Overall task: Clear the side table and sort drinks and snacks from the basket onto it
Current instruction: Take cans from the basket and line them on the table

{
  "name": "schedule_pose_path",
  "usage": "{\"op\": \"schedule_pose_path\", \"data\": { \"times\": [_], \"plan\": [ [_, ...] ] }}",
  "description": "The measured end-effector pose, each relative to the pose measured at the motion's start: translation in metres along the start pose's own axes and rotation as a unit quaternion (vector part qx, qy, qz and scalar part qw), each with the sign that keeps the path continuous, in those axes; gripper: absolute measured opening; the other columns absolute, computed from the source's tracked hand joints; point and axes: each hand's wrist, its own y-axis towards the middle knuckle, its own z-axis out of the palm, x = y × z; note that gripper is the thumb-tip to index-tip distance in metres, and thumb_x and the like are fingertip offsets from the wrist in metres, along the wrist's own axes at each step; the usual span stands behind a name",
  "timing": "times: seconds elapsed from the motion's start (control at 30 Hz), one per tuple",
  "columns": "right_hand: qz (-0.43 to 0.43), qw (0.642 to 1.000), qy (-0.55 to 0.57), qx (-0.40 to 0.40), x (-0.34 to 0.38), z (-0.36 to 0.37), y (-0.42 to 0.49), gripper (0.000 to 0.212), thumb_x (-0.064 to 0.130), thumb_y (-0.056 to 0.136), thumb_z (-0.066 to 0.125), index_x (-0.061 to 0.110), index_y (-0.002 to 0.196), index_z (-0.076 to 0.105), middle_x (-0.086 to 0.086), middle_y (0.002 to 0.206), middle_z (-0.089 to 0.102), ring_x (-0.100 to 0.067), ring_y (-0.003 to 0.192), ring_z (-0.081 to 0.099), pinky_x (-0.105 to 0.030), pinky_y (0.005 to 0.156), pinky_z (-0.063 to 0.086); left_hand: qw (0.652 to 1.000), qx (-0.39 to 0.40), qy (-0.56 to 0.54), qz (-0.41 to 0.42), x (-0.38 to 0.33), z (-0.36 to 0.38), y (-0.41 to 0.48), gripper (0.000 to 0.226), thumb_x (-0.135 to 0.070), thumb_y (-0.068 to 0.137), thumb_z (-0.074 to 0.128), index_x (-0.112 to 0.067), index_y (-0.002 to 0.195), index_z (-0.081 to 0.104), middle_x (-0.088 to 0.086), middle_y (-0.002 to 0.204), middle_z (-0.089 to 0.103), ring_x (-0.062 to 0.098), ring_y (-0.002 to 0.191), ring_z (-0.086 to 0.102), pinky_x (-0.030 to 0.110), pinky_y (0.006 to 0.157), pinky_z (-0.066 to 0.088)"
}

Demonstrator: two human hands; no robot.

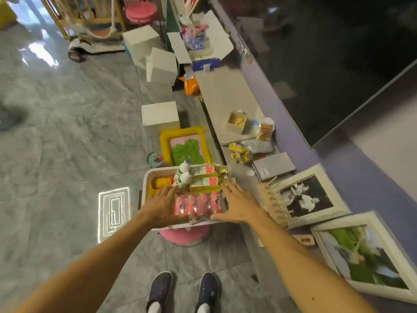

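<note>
The red pack of drinks [198, 205] lies at the near end of the basket [161, 170], which sits on a pink stool [185, 236]. The left hand [162, 204] is flat against the pack's left side. The right hand [239, 206] is against its right side, with the thumb along the near edge. Fingers on both hands look straight and spread, so they touch the pack but do not grip it yet.

Behind the pack lie 2 yellow cartons [204, 179], 2 white bottles [184, 175] and an orange snack bag [162, 182].

I think this is the start of sorting. Next, both hands need to squeeze the pack, lift it out and carry it to the side table [223, 98] on the right. A small box [237, 122] sits at the table's near end.
</note>
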Motion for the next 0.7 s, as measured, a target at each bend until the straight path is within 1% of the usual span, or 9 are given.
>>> {"op": "schedule_pose_path", "data": {
  "times": [0.1,0.2,0.27,0.3,0.37,0.4,0.53,0.6,0.7],
  "plan": [
    [-0.002,1.000,-0.013,-0.001,-0.010,0.035,0.036,0.143,0.096,0.067,0.065,0.019,0.171,0.006,-0.006,0.179,0.010,-0.033,0.163,0.016,-0.054,0.125,0.031,0.999,0.031,0.014,0.011,0.010,0.037,0.045,0.147,-0.113,0.046,0.034,-0.033,0.165,-0.001,0.001,0.171,0.019,0.032,0.153,0.031,0.052,0.122,0.030],
    [-0.013,0.999,-0.033,0.000,-0.019,0.066,0.065,0.144,0.094,0.068,0.068,0.014,0.171,0.006,-0.006,0.178,0.010,-0.033,0.162,0.015,-0.055,0.126,0.030,0.997,0.046,0.060,0.030,0.015,0.066,0.082,0.155,-0.114,0.041,0.026,-0.026,0.166,0.004,-0.001,0.175,0.005,0.031,0.157,0.020,0.052,0.126,0.023],
    [-0.020,0.999,-0.036,0.008,-0.026,0.085,0.079,0.146,0.093,0.067,0.070,0.013,0.171,0.005,-0.007,0.179,0.009,-0.033,0.164,0.013,-0.053,0.128,0.028,0.995,0.057,0.075,0.041,0.023,0.083,0.095,0.159,-0.114,0.037,0.024,-0.022,0.166,0.006,0.001,0.175,0.006,0.030,0.158,0.016,0.052,0.126,0.022],
    [-0.023,0.999,-0.034,0.007,-0.030,0.094,0.084,0.146,0.092,0.067,0.072,0.014,0.171,0.005,-0.007,0.178,0.011,-0.032,0.164,0.015,-0.053,0.128,0.029,0.994,0.061,0.083,0.045,0.028,0.092,0.100,0.158,-0.113,0.039,0.032,-0.021,0.165,0.006,0.003,0.174,0.009,0.030,0.158,0.016,0.051,0.125,0.023],
    [-0.028,0.999,-0.028,-0.001,-0.039,0.107,0.093,0.141,0.087,0.069,0.075,0.015,0.170,0.010,-0.006,0.174,0.024,-0.031,0.159,0.028,-0.051,0.123,0.036,0.991,0.061,0.106,0.054,0.041,0.109,0.109,0.144,-0.097,0.057,0.060,-0.019,0.165,0.005,0.006,0.171,0.018,0.031,0.156,0.020,0.051,0.124,0.027],
    [-0.031,0.999,-0.021,-0.008,-0.042,0.112,0.096,0.136,0.085,0.069,0.077,0.016,0.169,0.014,-0.005,0.168,0.033,-0.030,0.154,0.036,-0.050,0.119,0.041,0.990,0.051,0.113,0.061,0.046,0.115,0.112,0.137,-0.088,0.064,0.066,-0.018,0.165,0.008,0.007,0.169,0.023,0.031,0.154,0.025,0.050,0.122,0.030],
    [-0.045,0.998,-0.011,-0.031,-0.046,0.117,0.098,0.125,0.085,0.067,0.079,0.019,0.160,0.027,-0.003,0.153,0.048,-0.028,0.140,0.052,-0.048,0.111,0.048,0.990,0.003,0.108,0.086,0.054,0.120,0.117,0.124,-0.098,0.064,0.049,-0.019,0.157,0.031,0.007,0.154,0.045,0.030,0.139,0.044,0.046,0.113,0.043],
    [-0.039,0.999,-0.002,-0.030,-0.044,0.110,0.091,0.123,0.086,0.066,0.078,0.020,0.158,0.029,-0.003,0.151,0.050,-0.027,0.138,0.054,-0.047,0.111,0.048,0.990,-0.003,0.104,0.097,0.055,0.112,0.112,0.119,-0.096,0.064,0.055,-0.020,0.154,0.037,0.007,0.154,0.046,0.031,0.134,0.048,0.046,0.110,0.047],
    [-0.027,0.999,0.027,-0.025,-0.040,0.087,0.069,0.120,0.087,0.066,0.077,0.023,0.156,0.031,-0.002,0.150,0.051,-0.027,0.135,0.056,-0.046,0.111,0.047,0.989,0.012,0.093,0.114,0.051,0.085,0.101,0.114,-0.078,0.067,0.070,-0.024,0.159,0.030,0.006,0.163,0.036,0.033,0.135,0.049,0.047,0.108,0.049]
  ]
}}
